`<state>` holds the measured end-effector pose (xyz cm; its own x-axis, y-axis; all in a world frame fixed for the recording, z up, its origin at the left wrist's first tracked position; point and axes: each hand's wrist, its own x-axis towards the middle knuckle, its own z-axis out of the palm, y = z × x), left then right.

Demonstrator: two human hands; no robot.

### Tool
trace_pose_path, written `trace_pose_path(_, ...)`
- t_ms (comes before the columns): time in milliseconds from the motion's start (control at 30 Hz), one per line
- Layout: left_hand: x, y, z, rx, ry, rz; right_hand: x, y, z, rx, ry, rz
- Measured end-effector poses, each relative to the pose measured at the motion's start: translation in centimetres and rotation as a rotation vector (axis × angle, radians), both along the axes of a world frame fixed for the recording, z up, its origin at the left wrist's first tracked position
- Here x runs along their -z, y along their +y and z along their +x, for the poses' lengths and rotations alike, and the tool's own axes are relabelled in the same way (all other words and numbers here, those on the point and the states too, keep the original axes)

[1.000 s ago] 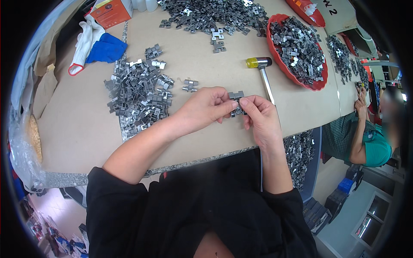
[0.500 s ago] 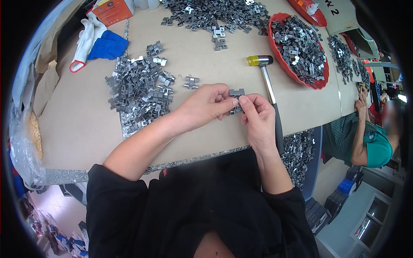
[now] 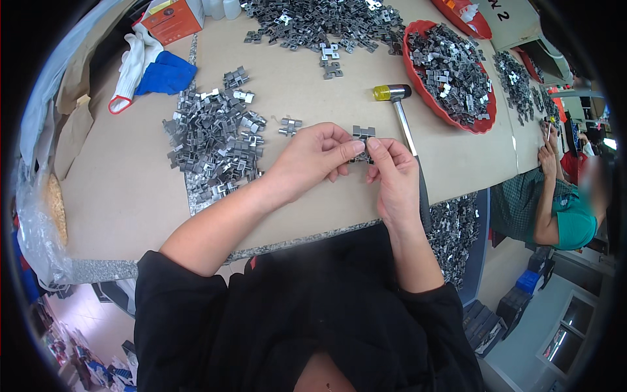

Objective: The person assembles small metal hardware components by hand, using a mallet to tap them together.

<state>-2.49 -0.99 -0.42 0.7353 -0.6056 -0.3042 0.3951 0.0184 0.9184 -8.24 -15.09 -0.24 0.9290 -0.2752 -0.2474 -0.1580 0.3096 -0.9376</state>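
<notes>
Between my two hands is a small grey metal bracket (image 3: 364,132), its notched end showing above my fingertips and its lower part mostly hidden by them. My left hand (image 3: 324,151) pinches it from the left, thumb on top. From the right, my right hand (image 3: 396,171) closes on the same part with thumb and fingers. A single metal piece (image 3: 290,126) lies on the table just beyond my left wrist. Left of my forearm is a heap of similar metal pieces (image 3: 215,140). A mallet (image 3: 400,108) with a yellow and black head lies beyond my right hand, its dark handle running past my wrist.
A red scalloped bowl (image 3: 492,124) full of metal pieces stands at the far right. More pieces (image 3: 320,26) are heaped at the back. White and blue gloves (image 3: 166,70) lie far left near an orange box (image 3: 175,23). A co-worker in green (image 3: 575,219) sits at right.
The metal bracket shows a little more above my fingertips. My hands keep hold of it in nearly the same place; the view has shifted slightly.
</notes>
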Motion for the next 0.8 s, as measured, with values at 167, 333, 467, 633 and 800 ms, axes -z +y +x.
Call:
trace_pose_path(167, 0.5, 0.4, 0.4, 0.028, 0.087, -0.016, -0.3, -0.3, -0.1, -0.081, 0.01, 0.029)
trace_pose_path(333, -0.1, 0.4, 0.5, 0.037, 0.084, 0.005, -0.4, -0.3, -0.2, -0.119, 0.029, -0.021)
trace_pose_path(467, 0.1, 0.4, 0.3, 0.032, 0.082, -0.014, 0.1, -0.1, -0.2, -0.105, 0.052, -0.075)
trace_pose_path(633, 0.1, 0.1, 0.4, -0.009, 0.089, -0.03, 0.1, -0.1, -0.3, -0.078, 0.041, -0.076)
trace_pose_path(800, 0.3, -0.6, -1.6, -0.192, -0.099, -0.062, -0.3, 0.4, 0.2, 0.049, 0.013, 0.051)
